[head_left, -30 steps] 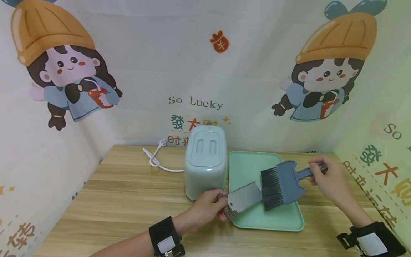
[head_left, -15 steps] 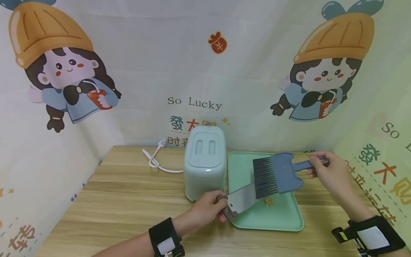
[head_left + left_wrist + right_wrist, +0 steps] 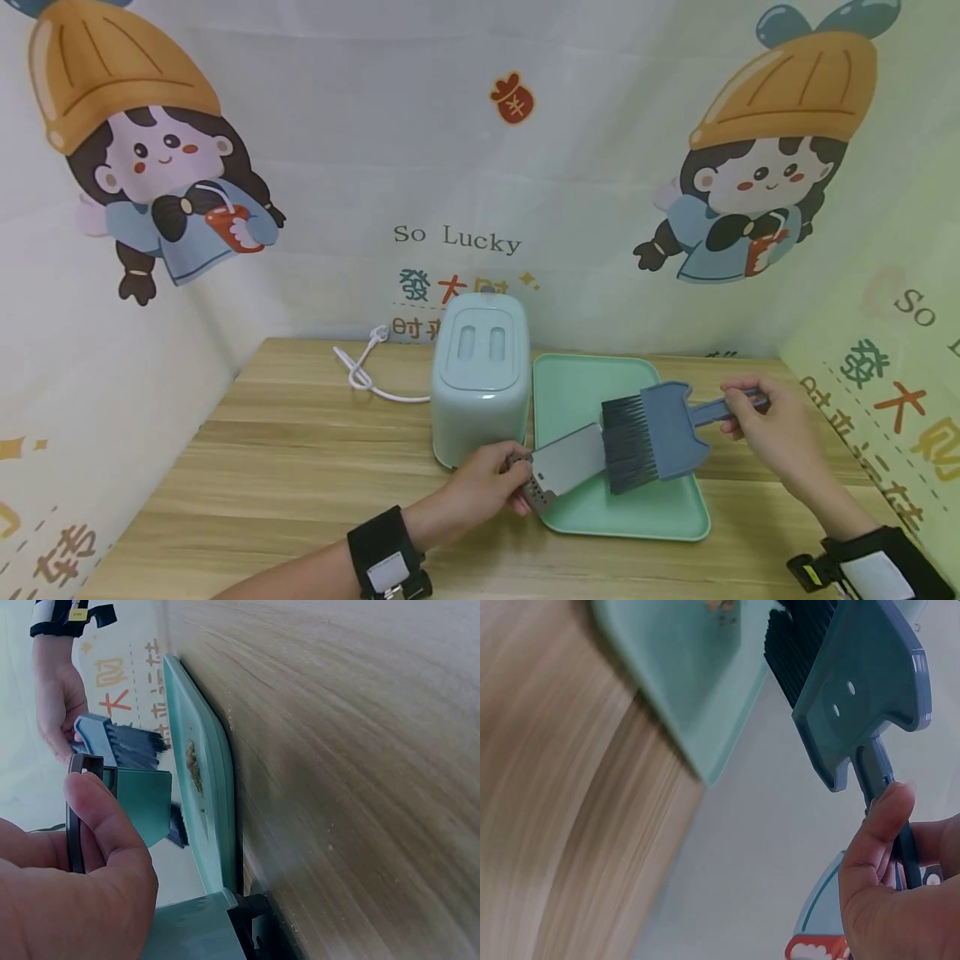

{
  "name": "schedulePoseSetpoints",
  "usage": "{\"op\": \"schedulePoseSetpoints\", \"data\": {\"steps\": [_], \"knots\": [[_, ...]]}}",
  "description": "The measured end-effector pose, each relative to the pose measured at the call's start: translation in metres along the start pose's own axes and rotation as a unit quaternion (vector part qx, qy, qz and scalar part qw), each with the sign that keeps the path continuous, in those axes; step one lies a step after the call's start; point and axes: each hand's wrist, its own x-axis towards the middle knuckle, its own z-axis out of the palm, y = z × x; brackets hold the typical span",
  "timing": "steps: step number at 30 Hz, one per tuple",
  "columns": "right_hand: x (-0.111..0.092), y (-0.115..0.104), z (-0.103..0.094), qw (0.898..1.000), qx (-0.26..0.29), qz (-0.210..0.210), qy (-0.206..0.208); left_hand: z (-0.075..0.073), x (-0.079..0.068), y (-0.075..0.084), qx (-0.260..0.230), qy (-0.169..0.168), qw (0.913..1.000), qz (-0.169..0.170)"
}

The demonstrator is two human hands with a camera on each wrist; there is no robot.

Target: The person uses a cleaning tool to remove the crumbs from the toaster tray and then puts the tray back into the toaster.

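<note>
My left hand (image 3: 486,481) pinches the near end of a flat grey metal crumb tray (image 3: 572,458), which slants over the left part of a light green serving tray (image 3: 637,517). In the left wrist view its dark end (image 3: 75,817) sits between thumb and fingers. My right hand (image 3: 776,429) grips the handle of a blue brush (image 3: 675,429), seen also in the right wrist view (image 3: 866,690). The brush's dark bristles (image 3: 628,454) overlap the far end of the crumb tray. Brown crumbs (image 3: 193,766) lie in a small heap on the green tray, below the bristles.
A pale green toaster (image 3: 482,358) stands just left of the green tray, right behind my left hand. Its white cord (image 3: 363,379) lies looped on the wooden table (image 3: 315,475). A printed cloth (image 3: 585,208) hangs behind and at both sides.
The brush swung left and away along the crumb tray, uncovering crumbs on the green tray, then came back right and nearer, covering them in the head view. My left hand stays in place.
</note>
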Motion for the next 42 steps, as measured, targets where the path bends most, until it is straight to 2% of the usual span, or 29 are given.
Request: {"op": "schedulePoseSetpoints", "data": {"steps": [6, 11, 16, 20, 22, 27, 31, 35, 38, 42], "knots": [[-0.004, 0.009, -0.015, 0.999, -0.046, -0.003, 0.017, -0.001, -0.001, 0.001, 0.014, -0.004, 0.9999, -0.004], [0.002, 0.002, -0.022, 0.997, -0.067, -0.018, 0.036, 0.000, 0.000, 0.000, 0.013, -0.004, 0.9999, -0.008], [0.010, -0.014, -0.013, 0.996, -0.046, -0.069, 0.018, -0.001, 0.001, 0.000, 0.012, -0.005, 0.9999, -0.010], [0.015, -0.021, -0.001, 0.991, -0.032, -0.131, -0.012, -0.002, 0.001, 0.000, 0.012, -0.007, 0.9998, -0.016], [0.015, -0.021, 0.002, 0.988, -0.029, -0.148, -0.020, -0.003, 0.001, 0.000, 0.010, -0.008, 0.9998, -0.016], [0.014, -0.019, 0.004, 0.991, -0.047, -0.121, -0.041, -0.005, 0.000, -0.004, 0.009, -0.012, 0.9998, -0.013], [0.014, -0.015, 0.000, 0.993, -0.040, -0.099, -0.052, -0.004, 0.000, -0.001, 0.011, -0.011, 0.9998, -0.015], [0.014, -0.009, -0.005, 0.993, -0.046, -0.094, -0.048, -0.001, -0.005, 0.011, 0.014, -0.009, 0.9997, -0.018], [0.016, -0.002, -0.009, 0.993, -0.070, -0.086, -0.044, 0.000, -0.010, 0.020, 0.013, -0.009, 0.9997, -0.019], [0.016, 0.003, -0.014, 0.992, -0.095, -0.075, -0.036, 0.001, -0.009, 0.015, 0.011, -0.012, 0.9997, -0.018]]}}
